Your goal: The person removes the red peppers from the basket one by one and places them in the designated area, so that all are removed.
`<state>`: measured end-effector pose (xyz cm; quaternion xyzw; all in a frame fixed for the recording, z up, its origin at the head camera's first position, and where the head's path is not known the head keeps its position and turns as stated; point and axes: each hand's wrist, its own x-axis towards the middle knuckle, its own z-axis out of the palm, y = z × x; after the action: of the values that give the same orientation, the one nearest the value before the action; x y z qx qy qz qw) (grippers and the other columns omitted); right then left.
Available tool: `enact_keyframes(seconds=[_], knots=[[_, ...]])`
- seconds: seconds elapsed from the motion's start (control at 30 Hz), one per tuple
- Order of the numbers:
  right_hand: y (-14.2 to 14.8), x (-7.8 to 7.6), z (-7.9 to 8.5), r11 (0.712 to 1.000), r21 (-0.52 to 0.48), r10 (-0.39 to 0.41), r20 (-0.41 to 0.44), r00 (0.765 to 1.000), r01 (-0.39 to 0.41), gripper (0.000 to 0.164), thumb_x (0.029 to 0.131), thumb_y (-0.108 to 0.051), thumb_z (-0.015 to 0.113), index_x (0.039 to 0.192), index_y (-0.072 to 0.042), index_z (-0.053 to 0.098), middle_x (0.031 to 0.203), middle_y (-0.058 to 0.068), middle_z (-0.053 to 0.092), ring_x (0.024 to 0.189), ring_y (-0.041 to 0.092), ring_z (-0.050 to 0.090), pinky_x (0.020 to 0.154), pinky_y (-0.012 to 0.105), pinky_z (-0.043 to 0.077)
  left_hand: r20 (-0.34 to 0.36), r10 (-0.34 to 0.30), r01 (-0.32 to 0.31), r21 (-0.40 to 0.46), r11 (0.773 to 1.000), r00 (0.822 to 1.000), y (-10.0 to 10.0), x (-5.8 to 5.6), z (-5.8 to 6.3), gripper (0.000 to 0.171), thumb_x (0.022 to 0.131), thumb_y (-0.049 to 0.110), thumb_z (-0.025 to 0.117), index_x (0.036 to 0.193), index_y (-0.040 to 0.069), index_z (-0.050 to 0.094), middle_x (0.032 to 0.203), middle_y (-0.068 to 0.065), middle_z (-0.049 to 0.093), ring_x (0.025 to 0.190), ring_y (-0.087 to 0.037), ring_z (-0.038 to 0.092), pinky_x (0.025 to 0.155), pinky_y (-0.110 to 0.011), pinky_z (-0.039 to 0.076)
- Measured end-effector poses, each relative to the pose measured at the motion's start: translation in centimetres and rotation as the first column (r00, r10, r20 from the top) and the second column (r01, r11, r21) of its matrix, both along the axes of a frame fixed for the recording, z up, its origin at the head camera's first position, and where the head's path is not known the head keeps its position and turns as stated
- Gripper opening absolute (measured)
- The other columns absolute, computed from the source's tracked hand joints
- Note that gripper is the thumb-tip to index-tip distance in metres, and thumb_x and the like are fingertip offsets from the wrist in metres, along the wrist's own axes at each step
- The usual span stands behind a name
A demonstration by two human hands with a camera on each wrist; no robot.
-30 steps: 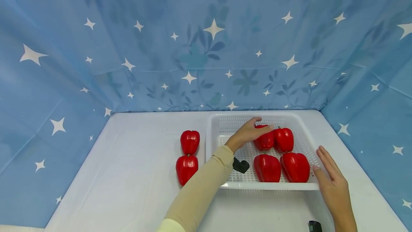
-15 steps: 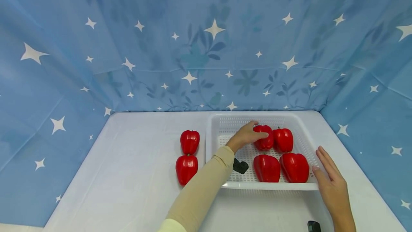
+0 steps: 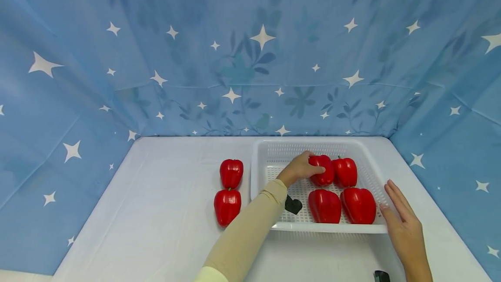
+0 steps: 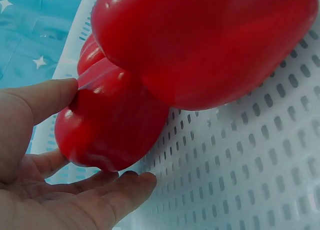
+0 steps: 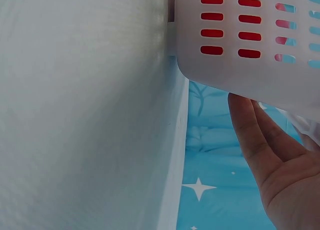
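In the head view, my left hand (image 3: 301, 169) reaches into a white perforated basket (image 3: 328, 228) and grips a red bell pepper (image 3: 323, 172) at its left side. From the left wrist view, the thumb (image 4: 55, 97) presses this pepper (image 4: 112, 122) from one side. The fingers lie along its other side, some of them fairly straight. Beside it in the basket sit another bell pepper (image 3: 345, 173) at the back and two in front, a left one (image 3: 325, 206) and a right one (image 3: 359, 206). My right hand (image 3: 407, 229) rests against the basket's right side, fingers straight.
Two more bell peppers, a rear one (image 3: 231, 173) and a front one (image 3: 227, 206), stand on the white table (image 3: 164, 212) left of the basket. A blue star-patterned curtain (image 3: 250, 68) surrounds the table's back and sides. The left forearm crosses the basket's front left corner.
My left hand has shifted slightly left and lower, its thumb sliding from the pepper's top right down to its middle. The pepper has shifted a little towards me. The right hand stays put.
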<state>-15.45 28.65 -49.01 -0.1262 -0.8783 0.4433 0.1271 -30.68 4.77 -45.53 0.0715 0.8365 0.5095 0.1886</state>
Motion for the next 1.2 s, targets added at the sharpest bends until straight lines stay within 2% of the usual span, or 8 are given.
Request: enact_keyframes(seconds=[0.27,0.47,0.7,1.0,1.2], knots=[[-0.1,0.0,0.1,1.0,0.006,-0.008,0.015,1.0,0.008,0.06,0.113,-0.031,0.048,0.17,-0.026,0.03,0.175,-0.013,0.018,0.162,0.012,0.012,0.108,0.071,0.036,0.0,0.016,-0.016,-0.004,1.0,1.0,0.0,0.2,0.3,0.047,0.096,0.02,0.08,0.135,0.008,0.058,0.12,-0.006,0.066,0.107,-0.02,0.062,0.095,-0.037,0.059],[-0.1,0.0,0.2,1.0,0.012,-0.01,0.012,1.0,0.01,0.06,0.113,-0.032,0.049,0.17,-0.025,0.031,0.176,-0.011,0.018,0.162,0.013,0.013,0.108,0.071,0.036,-0.012,-0.012,0.012,0.01,1.0,1.0,-0.3,0.3,0.5,0.047,0.095,0.021,0.08,0.136,0.007,0.06,0.119,-0.003,0.066,0.103,-0.017,0.062,0.093,-0.036,0.06],[-0.2,0.1,0.3,1.0,0.011,-0.009,0.003,1.0,0.009,0.06,0.113,-0.031,0.049,0.17,-0.024,0.032,0.176,-0.012,0.019,0.162,0.012,0.013,0.11,0.071,0.034,0.004,-0.02,0.02,0.078,0.997,1.0,-0.8,0.2,1.2,0.053,0.094,0.024,0.08,0.141,0.008,0.062,0.122,-0.003,0.066,0.106,-0.018,0.06,0.095,-0.04,0.059],[0.2,0.1,0.3,1.0,0.026,0.003,0.014,1.0,-0.003,0.06,0.113,-0.032,0.048,0.17,-0.024,0.03,0.177,-0.006,0.019,0.162,0.012,0.011,0.109,0.073,0.034,0.054,0.001,-0.013,0.212,0.977,0.999,-1.1,-0.2,1.8,0.048,0.095,0.019,0.08,0.139,0.007,0.064,0.113,-0.001,0.066,0.09,-0.015,0.063,0.094,-0.048,0.061],[0.0,-0.2,0.4,1.0,0.007,0.001,0.037,0.999,-0.001,0.061,0.113,-0.033,0.047,0.171,-0.024,0.028,0.177,-0.007,0.017,0.163,0.018,0.01,0.108,0.073,0.035,0.048,0.014,-0.026,0.25,0.968,0.999,-1.8,0.0,2.1,0.049,0.095,0.019,0.079,0.14,0.008,0.064,0.118,-0.003,0.067,0.095,-0.016,0.064,0.096,-0.049,0.06]])
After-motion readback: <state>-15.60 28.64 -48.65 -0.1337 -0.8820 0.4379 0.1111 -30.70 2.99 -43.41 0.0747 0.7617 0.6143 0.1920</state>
